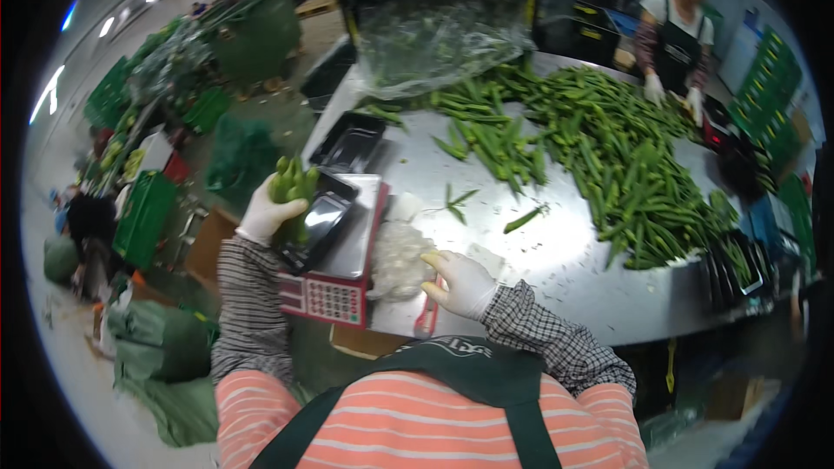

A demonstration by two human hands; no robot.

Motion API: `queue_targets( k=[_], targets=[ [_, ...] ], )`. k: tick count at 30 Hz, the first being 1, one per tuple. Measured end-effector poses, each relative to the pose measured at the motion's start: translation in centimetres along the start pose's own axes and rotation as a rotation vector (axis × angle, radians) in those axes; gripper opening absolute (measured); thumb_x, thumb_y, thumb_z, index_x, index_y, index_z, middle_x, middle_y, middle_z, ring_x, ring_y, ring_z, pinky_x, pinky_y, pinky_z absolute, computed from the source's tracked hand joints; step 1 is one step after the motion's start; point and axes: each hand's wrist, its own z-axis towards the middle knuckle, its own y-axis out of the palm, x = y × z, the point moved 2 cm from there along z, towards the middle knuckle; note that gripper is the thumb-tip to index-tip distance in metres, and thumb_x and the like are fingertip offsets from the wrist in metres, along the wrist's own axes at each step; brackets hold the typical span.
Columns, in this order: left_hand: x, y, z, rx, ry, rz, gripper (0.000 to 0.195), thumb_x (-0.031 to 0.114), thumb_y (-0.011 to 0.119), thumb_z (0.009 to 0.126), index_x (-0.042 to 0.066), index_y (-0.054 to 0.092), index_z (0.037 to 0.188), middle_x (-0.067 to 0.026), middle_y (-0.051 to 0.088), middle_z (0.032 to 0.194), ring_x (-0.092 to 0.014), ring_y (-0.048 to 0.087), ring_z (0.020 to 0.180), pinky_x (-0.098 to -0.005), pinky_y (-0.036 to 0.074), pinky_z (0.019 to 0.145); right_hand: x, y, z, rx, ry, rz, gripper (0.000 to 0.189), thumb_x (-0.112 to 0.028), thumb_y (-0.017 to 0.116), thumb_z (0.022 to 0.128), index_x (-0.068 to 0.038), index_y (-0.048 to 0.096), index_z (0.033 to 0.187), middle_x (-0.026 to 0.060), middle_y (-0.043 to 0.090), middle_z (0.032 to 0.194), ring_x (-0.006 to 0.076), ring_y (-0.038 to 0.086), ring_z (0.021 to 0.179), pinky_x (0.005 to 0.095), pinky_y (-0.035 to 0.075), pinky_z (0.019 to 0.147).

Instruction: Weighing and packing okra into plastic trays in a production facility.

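My left hand [272, 210], in a white glove, grips a bunch of green okra pods [291, 185] over the left side of a black plastic tray [330, 212]. That tray rests tilted on the steel pan [365, 234] of a red and white digital scale [332, 299]. My right hand [461, 281], gloved too, has its thumb and fingers apart with nothing between them, just right of a clear plastic bag of whitish contents [401, 260]. A red-handled tool [427, 316] lies partly below that hand. Another black tray [350, 140] sits behind the scale.
A large okra heap [625, 169] covers the right of the steel table [554, 286]. At the back stands a plastic-lined crate [443, 32]. Black trays [733, 270] stand at the right edge. A co-worker [677, 39] reaches into the far heap. Loose okra [523, 220] lies mid-table.
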Motion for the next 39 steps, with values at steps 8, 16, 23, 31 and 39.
queue_targets(
  k=[8,16,23,31,39],
  targets=[
    [-1.1,4.1,4.5,0.078,0.131,0.486,0.053,0.013,0.07,0.069,-0.004,0.05,0.115,-0.0177,0.056,0.11,-0.023,0.053,0.105,-0.0292,0.042,0.09,11.5,-0.6,-9.3,0.023,0.524,-0.089,0.036,-0.027,0.052,0.081,-0.003,0.056,0.107,0.0161,0.057,0.105,0.0299,0.056,0.096,0.0378,0.045,0.083],
    [-1.0,28.8,5.9,-0.391,0.295,0.617,0.031,0.024,0.065,0.075,0.001,0.063,0.096,-0.0149,0.062,0.094,-0.027,0.059,0.088,-0.0345,0.047,0.079,16.2,-4.4,-19.9,0.267,0.87,-0.017,0.031,-0.025,0.051,0.081,-0.003,0.06,0.101,0.0167,0.059,0.099,0.0313,0.057,0.091,0.0377,0.045,0.081],
    [-7.5,42.4,9.7,-0.535,0.262,0.957,0.028,0.024,0.054,0.078,0.004,0.061,0.097,-0.0149,0.059,0.101,-0.028,0.054,0.099,-0.0368,0.043,0.086,18.8,-8.3,-26.8,0.577,0.884,-0.017,0.022,-0.014,0.058,0.078,-0.001,0.06,0.096,0.0136,0.059,0.089,0.0277,0.059,0.076,0.0344,0.048,0.07],
    [-3.2,48.5,10.2,-0.37,0.079,0.642,0.028,0.023,0.054,0.075,0.001,0.058,0.092,-0.0185,0.059,0.094,-0.03,0.056,0.092,-0.0364,0.045,0.08,25.0,-16.1,-26.9,0.726,0.979,-0.089,0.033,-0.018,0.059,0.078,-0.001,0.054,0.105,0.0178,0.056,0.094,0.032,0.058,0.085,0.0402,0.047,0.074],
    [-6.5,59.8,13.7,-0.45,-0.329,0.36,0.037,0.021,0.056,0.075,-0.005,0.055,0.101,-0.0216,0.059,0.098,-0.029,0.059,0.088,-0.0317,0.045,0.081,27.9,-16.1,-26.8,0.645,1.104,0.12,0.036,-0.022,0.056,0.082,-0.001,0.05,0.111,0.0168,0.06,0.099,0.0325,0.058,0.091,0.0378,0.047,0.077]
  ],
)
